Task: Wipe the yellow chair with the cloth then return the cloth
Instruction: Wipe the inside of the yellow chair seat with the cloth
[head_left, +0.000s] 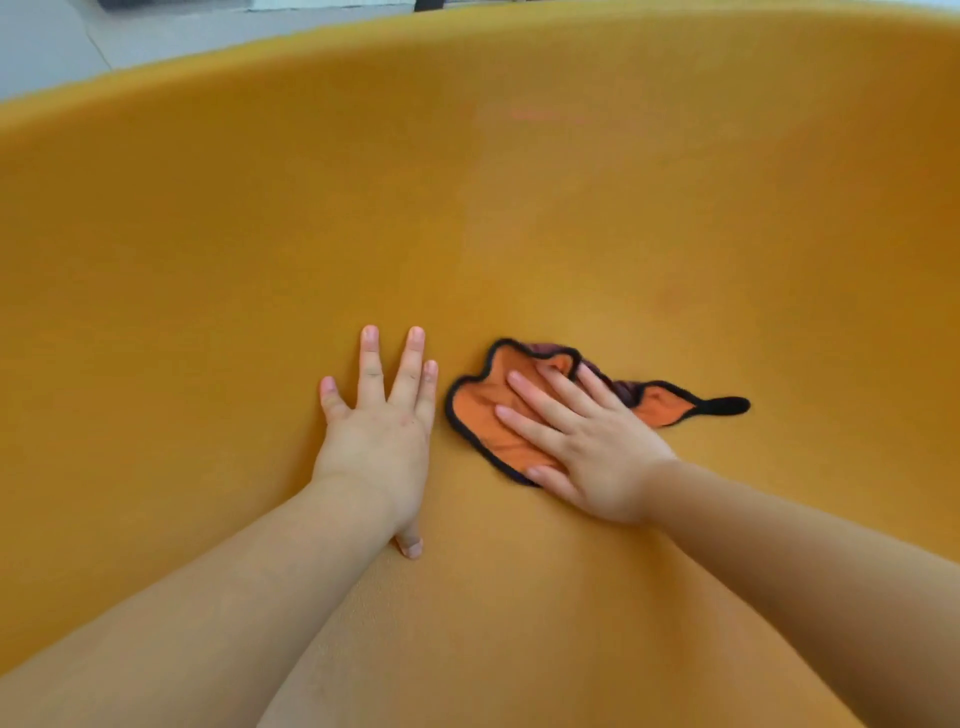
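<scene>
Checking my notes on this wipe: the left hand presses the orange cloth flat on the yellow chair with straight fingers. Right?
Not quite. The head view shows the right hand pressing the orange cloth flat on the yellow chair with straight fingers. The left hand rests bare on the chair beside the cloth.

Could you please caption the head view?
Right hand presses the orange cloth on the yellow chair; left hand rests flat beside it.

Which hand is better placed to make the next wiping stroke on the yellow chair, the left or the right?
Right. The right hand lies flat on the orange cloth, pressing it to the yellow chair. The left hand rests flat on the bare chair beside the cloth.
</scene>
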